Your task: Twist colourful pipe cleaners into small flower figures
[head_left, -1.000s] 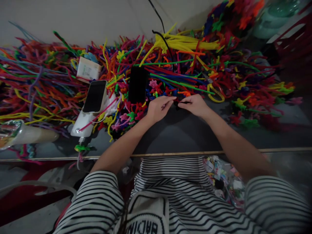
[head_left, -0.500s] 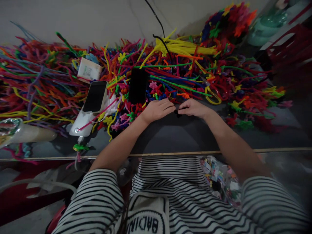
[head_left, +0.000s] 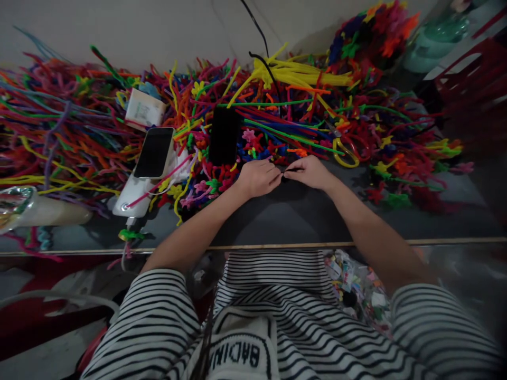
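A pale wall closes off the far side of your room, and the dark worktop runs across in front of you, its near edge just beyond your striped top. A deep heap of fuzzy coloured stems covers most of the far half, spreading widest on your left; dark surface shows between your forearms. A black phone lies on the heap, ahead of your left hand, and yellow-handled scissors lie beyond your right hand, to its right.

Your two hands meet at the near edge of the heap, just above the worktop. The smallest thing is the one that matters: a thin dark piece in the gap between them. Your right hand is the nearer, its grip pinched on the piece between thumb and finger. The long axis seems to run crosswise, from the right fingertips toward the left ones. Your left fingers are curled at its far end; you cannot tell from here whether they pinch it or only sit beside it.
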